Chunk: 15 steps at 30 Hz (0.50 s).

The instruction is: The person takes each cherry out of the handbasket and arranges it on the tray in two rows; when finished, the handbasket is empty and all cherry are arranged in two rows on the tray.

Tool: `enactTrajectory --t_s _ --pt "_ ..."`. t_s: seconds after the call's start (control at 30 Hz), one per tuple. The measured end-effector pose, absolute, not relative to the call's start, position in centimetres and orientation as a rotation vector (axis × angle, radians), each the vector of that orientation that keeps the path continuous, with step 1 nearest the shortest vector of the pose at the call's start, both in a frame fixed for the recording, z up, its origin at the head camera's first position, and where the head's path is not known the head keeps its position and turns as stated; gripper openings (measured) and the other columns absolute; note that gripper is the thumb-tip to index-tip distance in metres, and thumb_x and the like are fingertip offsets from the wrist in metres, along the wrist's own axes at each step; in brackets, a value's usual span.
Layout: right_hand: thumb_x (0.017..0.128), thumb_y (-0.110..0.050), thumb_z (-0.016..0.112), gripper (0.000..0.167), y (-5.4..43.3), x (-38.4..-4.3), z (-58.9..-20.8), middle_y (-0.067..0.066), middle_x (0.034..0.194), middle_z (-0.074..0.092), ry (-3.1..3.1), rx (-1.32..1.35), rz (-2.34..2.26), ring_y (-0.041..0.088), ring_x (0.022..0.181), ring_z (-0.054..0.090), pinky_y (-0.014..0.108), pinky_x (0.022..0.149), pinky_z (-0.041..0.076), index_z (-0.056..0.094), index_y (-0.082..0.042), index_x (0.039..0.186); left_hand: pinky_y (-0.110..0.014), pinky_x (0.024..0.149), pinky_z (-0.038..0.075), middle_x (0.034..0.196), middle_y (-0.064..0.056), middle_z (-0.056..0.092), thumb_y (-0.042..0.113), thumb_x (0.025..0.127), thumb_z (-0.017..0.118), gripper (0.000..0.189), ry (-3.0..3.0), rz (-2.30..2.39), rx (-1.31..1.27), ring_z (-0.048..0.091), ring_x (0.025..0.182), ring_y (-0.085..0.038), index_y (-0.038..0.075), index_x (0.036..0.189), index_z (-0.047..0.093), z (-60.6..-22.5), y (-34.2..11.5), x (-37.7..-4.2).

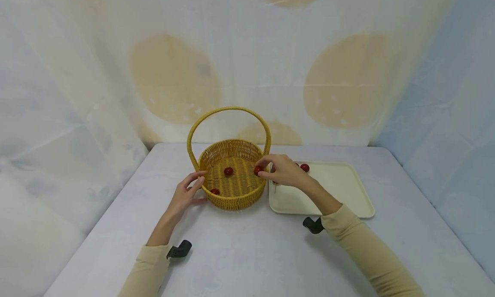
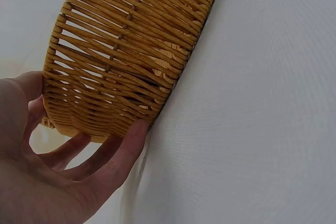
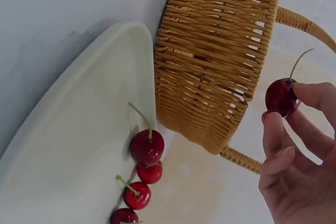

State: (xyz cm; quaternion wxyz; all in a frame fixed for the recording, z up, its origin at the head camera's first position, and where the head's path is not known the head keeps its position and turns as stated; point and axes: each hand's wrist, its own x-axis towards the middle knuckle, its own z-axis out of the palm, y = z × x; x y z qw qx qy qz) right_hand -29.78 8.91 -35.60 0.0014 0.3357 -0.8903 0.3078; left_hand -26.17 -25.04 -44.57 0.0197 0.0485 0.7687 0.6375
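A woven yellow-brown basket (image 1: 232, 202) with a tall arched handle stands in the middle of the table. My left hand (image 1: 187, 193) holds its left side, with fingertips at the rim and lower fingers against the outer wall (image 2: 126, 51). Inside lie a dark red cherry (image 1: 228, 171) near the centre and another cherry (image 1: 215, 191) by the near-left wall. Between thumb and fingertips, my right hand (image 1: 284, 171) pinches a cherry (image 3: 281, 97) with a green stem, at the basket's right rim. Several cherries (image 3: 147, 147) sit along one edge of the white tray (image 1: 328, 194).
The tray stands close against the basket's right side on the white table (image 1: 247, 254). Pale curtains (image 1: 247, 65) with tan round shapes enclose the back and sides. A black curved piece (image 1: 179, 249) is at the left wrist, and a similar black piece (image 1: 313, 225) at the right.
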Motion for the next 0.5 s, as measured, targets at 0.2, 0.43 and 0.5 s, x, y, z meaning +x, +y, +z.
enactTrajectory --t_s 0.2,0.43,0.5 --pt "0.093 -0.022 0.068 0.027 10.4 -29.3 -35.3 0.003 0.106 0.071 -2.783 1.045 0.976 0.011 0.072 0.063 0.022 0.063 0.054 0.068 -0.011 0.117 -0.053 0.085 0.060 0.154 -0.002 0.035 0.048 0.098 0.053 0.057 2.388 1.976 0.150 0.043 0.137 -0.040 0.016 0.145 0.045 -44.4 -25.1 -26.3" --pt "0.091 -0.017 0.069 0.027 12.3 -29.1 -35.9 0.006 0.103 0.072 -2.755 1.017 1.004 0.016 0.077 0.064 0.023 0.067 0.055 0.068 -0.007 0.115 -0.049 0.082 0.061 0.155 -0.003 0.035 0.048 0.098 0.054 0.058 2.397 1.973 0.131 0.044 0.137 -0.039 0.015 0.145 0.045 -44.6 -25.1 -26.2" --pt "0.091 -0.017 0.069 0.029 12.9 -29.2 -36.0 0.006 0.104 0.072 -2.756 1.012 1.000 0.018 0.080 0.065 0.024 0.069 0.055 0.068 -0.006 0.118 -0.049 0.082 0.061 0.154 -0.003 0.035 0.048 0.098 0.053 0.057 2.394 1.977 0.127 0.044 0.137 -0.039 0.016 0.144 0.045 -44.6 -25.1 -26.3"
